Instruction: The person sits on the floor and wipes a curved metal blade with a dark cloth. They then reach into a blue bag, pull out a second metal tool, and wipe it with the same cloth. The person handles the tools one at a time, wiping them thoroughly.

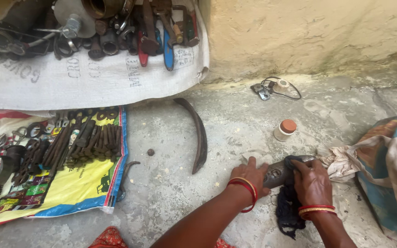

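A grey metal part (277,171) with small round holes lies on the concrete floor (235,119). My left hand (252,175) presses down on its left end, fingers spread over it. My right hand (312,182) grips a dark blue-black rag (288,209) and holds it against the right end of the metal part. The rag hangs down between my wrists. Both wrists carry red and gold bangles.
A curved dark metal blade (199,135) lies left of my hands. A small white jar with an orange lid (285,129) stands behind them. Rusty tools and bolts (81,140) cover sacks at left. Crumpled cloths (387,165) lie at right; a rough wall (309,32) is behind.
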